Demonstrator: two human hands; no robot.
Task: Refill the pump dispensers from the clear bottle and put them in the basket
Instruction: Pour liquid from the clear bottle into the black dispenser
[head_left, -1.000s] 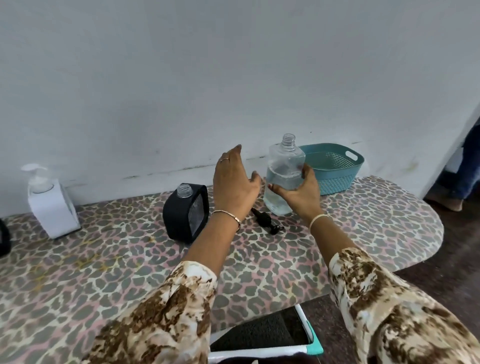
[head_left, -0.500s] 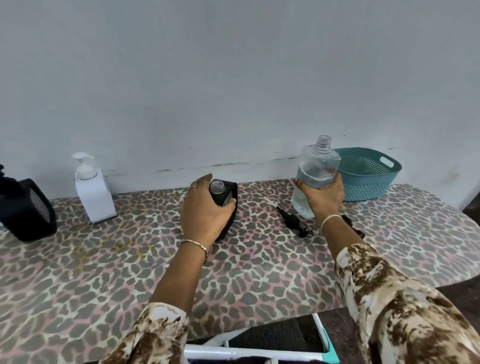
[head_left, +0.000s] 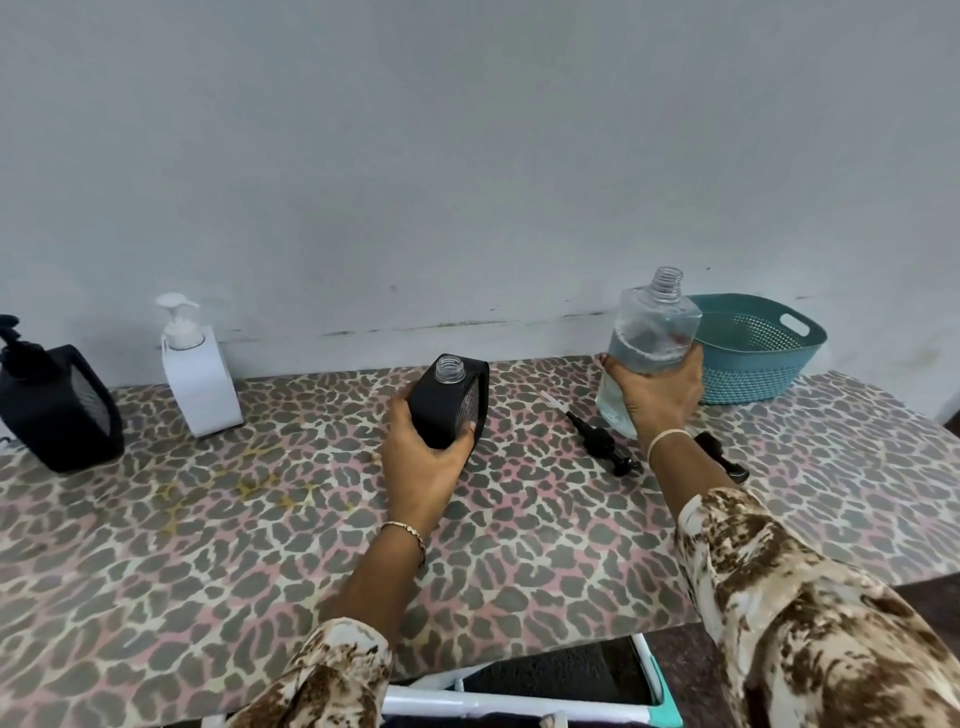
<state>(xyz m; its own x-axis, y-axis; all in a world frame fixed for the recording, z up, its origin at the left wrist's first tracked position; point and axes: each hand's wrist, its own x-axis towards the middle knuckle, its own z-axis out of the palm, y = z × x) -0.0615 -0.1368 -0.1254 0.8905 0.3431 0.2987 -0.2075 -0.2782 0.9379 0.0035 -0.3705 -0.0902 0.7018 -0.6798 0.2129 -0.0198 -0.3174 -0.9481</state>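
The open black dispenser (head_left: 447, 410) stands near the middle of the table (head_left: 234, 545), its pump off and its clear threaded neck pointing up, leaning a little. The left hand (head_left: 423, 462) grasps it low around the body, thumb on the front face, so the mouth is uncovered. The clear bottle (head_left: 647, 343) is off to the right of it, well apart and a bit farther back. It is uncapped, about half full, and its long axis is close to upright. The right hand (head_left: 660, 402) wraps around its lower half; I cannot tell whether its base rests on the table. To my eye the pour depends on that sideways gap: the bottle's mouth has to travel left and tip down over the neck, and the right hand is the one that must carry it. The loose pump (head_left: 597, 441) lies on the table between the two hands, and the teal basket (head_left: 748, 387) sits just behind the bottle. A white dispenser (head_left: 200, 379) and a second black dispenser (head_left: 57, 415) wait at the far left with their pumps on. Half a second ago the left hand lay over the dispenser's front; now it has slid lower and taken a firmer hold, while the bottle has barely moved.
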